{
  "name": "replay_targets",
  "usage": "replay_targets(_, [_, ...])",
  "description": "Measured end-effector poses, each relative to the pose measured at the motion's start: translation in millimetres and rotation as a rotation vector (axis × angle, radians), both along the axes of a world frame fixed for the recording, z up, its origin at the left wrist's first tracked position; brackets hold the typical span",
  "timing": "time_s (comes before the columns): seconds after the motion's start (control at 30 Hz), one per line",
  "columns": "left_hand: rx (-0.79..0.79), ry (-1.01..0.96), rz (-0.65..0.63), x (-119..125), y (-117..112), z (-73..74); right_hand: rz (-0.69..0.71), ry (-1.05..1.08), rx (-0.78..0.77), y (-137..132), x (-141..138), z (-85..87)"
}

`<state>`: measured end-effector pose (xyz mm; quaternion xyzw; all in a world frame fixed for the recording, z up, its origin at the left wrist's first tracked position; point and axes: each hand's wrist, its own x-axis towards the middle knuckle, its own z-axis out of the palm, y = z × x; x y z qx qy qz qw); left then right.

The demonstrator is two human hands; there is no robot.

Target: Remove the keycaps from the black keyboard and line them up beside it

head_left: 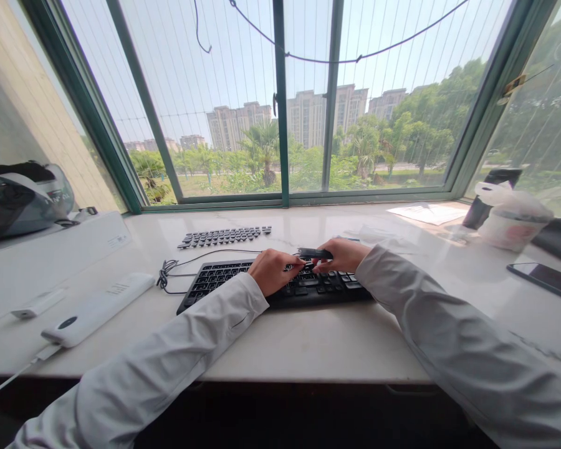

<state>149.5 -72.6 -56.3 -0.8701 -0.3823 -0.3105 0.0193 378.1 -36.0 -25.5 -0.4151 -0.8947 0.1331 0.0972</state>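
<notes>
A black keyboard point(219, 280) lies on the white counter under both hands. Its left part shows bare key sockets, while key caps sit on the right part. My left hand point(275, 272) is over the keyboard's middle, thumb and fingers pinched together; what is between them is too small to make out. Close beside it, my right hand point(343, 254) grips a small black brush-like tool point(314, 253), held level just above the keys. The fingertips of both hands nearly meet. Behind the keyboard, loose black key caps point(224, 237) are laid out in rows.
A coiled black cable point(167, 272) rests left of the keyboard. Further left are a white power bank point(98, 310) with a cable and a white box point(103, 234). To the right stand a bagged cup point(514, 224) and a phone point(546, 279). Windows point(243, 162) rise behind.
</notes>
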Motion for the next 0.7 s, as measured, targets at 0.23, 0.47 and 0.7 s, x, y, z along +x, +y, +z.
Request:
replay_targets(0.23, [0.036, -0.004, 0.153, 0, -4, 8.1, -0.110, 0.051, -0.009, -3, -4, 0.4])
replay_targets(0.47, [0.012, 0.017, 0.214, 1, -7, 9.8, -0.206, 0.025, -0.191, -8, -17, -1.6])
replay_targets(0.7, [0.011, 0.015, 0.202, 1, -8, 10.0, -0.273, -0.012, -0.263, -4, -24, -3.0])
